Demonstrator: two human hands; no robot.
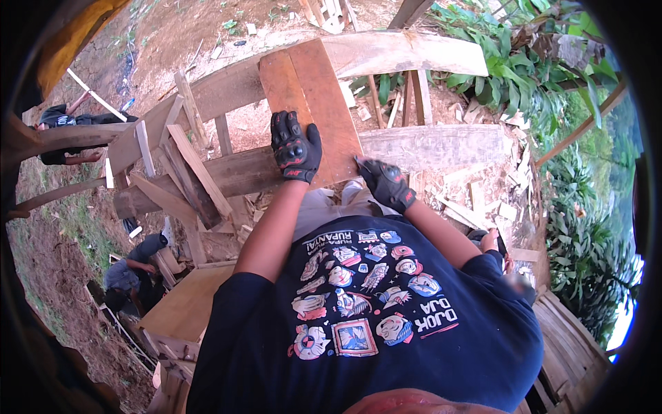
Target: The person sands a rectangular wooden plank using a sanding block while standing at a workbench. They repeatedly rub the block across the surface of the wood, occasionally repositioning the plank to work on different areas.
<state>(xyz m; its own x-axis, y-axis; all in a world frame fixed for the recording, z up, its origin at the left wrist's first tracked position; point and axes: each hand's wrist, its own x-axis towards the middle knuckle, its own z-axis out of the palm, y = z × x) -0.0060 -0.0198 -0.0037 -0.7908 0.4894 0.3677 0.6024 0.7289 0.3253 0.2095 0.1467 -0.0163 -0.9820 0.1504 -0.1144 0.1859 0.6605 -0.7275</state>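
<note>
A reddish-brown wooden board with a lengthwise seam lies across two rough beams in front of me. My left hand, in a black glove with red marks, rests on the board's near left part, fingers stretched flat and pointing away. At the near right corner is my right hand, gloved the same way. Its fingers are closed and point toward the board's edge. A small greyish tip shows at those fingertips, too blurred to name. Whether this hand touches the board I cannot tell.
The far beam and near beam extend sideways under the board. Loose planks lean at the left. Wood scraps litter the ground. Other people are at the left and behind my right arm. Green plants line the right.
</note>
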